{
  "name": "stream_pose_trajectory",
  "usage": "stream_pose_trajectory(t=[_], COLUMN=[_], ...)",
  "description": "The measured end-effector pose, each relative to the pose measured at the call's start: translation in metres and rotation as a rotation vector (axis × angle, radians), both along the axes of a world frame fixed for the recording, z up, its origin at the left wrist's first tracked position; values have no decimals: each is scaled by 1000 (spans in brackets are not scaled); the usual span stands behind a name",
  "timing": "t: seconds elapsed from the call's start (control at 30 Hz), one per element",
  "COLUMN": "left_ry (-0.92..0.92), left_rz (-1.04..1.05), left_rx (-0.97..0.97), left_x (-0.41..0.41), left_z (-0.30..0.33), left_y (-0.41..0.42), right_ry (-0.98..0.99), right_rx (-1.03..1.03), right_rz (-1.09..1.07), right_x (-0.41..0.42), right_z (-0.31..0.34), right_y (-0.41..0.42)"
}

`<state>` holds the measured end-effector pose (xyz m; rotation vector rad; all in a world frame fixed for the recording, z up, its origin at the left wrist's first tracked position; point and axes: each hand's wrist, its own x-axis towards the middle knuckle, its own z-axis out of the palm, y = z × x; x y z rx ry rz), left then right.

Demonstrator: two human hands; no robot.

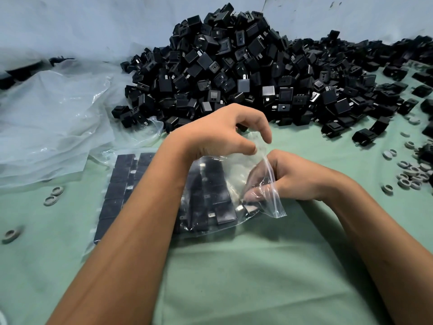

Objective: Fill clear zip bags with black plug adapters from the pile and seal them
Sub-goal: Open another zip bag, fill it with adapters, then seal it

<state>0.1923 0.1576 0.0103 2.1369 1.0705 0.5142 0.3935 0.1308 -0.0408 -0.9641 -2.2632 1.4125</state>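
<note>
Zip bag (225, 195) flat, mouth rightward; right hand (293, 177) inside it.

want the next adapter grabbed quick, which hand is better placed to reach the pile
Left. The left hand pinches the zip bag rim right beside the pile; the right hand has its fingers inside the bag.

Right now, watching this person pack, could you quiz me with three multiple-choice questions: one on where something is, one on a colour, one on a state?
1. Where is the pile of adapters?
A. beyond the hands
B. inside a box
C. on the floor

2. What colour is the table cover?
A. red
B. pale green
C. yellow

3. How is the zip bag being worked on?
A. sealed
B. open, right hand inside
C. empty

Answers: 1 A, the heap lies past both hands. 2 B, the cloth is pale green. 3 B, the left hand holds the mouth up while fingers reach in.
</note>
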Motion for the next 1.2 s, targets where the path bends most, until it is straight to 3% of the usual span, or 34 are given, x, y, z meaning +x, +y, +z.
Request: stream_pose_trajectory(t=[0.13, 0.23, 0.6, 0.87, 1.0, 1.1, 1.2], left_ry=[118, 278, 424, 367, 371, 422, 393], left_rz=[367, 528, 626, 672, 875, 861, 859], left_rx=[279, 308, 222, 229, 261, 130, 145], left_x=[-9, -23, -45, -39, -48, -52, -52], left_z=[-18, -29, -39, -34, -32, -34, -33], left_y=[18, 26, 31, 25, 27, 25, 25], right_ry=[-16, -36, -61, -59, -36, 35, 146], right_rx=[-4, -3, 26, 19, 80, 153, 166], right_rz=[-7, -9, 32, 33, -142, -388, -663], right_x=[0, 4, 2, 3, 6, 7, 8], right_z=[1, 4, 4, 3, -3, -12, -19], right_y=[0, 0, -1, 0, 3, 11, 18])
